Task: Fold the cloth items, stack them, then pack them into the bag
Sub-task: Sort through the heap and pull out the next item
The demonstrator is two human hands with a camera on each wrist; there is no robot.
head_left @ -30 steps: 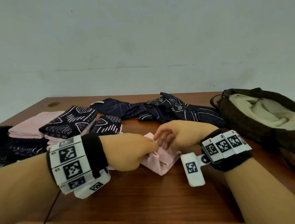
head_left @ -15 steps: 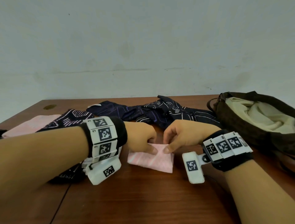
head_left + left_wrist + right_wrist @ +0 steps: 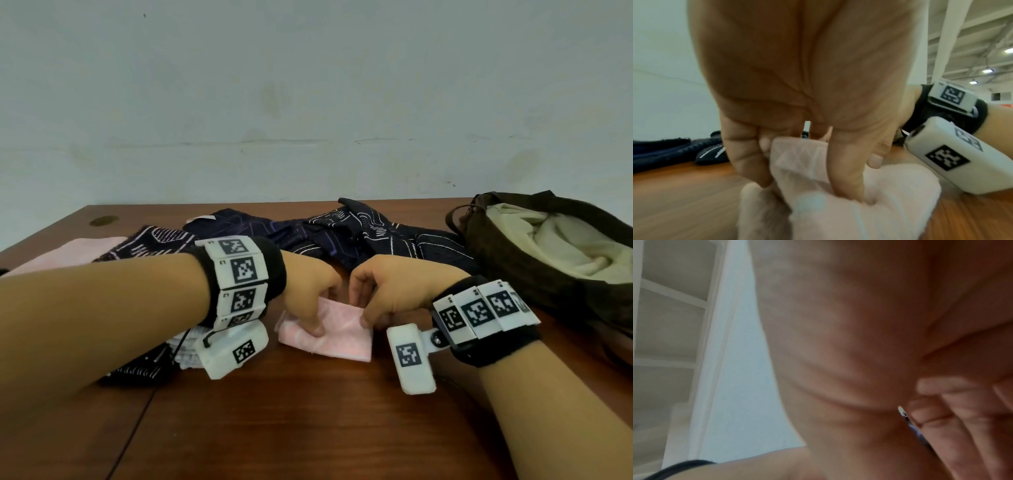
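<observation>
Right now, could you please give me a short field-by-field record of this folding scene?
surface: wooden table
in work: pink cloth, partly folded, on the table
left hand: grip pinching the pink cloth
right hand: grip pinching the cloth's right edge
waiting: dark patterned cloths, unfolded, behind the hands
bag: far right, open, cream lining showing

Even, soft indoor light, no hard glare. Head view is sharp with wide-angle bowing at the edges; faint shadows sit under the wrists on the table [image 3: 308,411]. Left wrist view: ceiling lamps [image 3: 987,70] lit, near cloth [image 3: 838,203] soft. Right wrist view blurred, dim palm [image 3: 869,337].
</observation>
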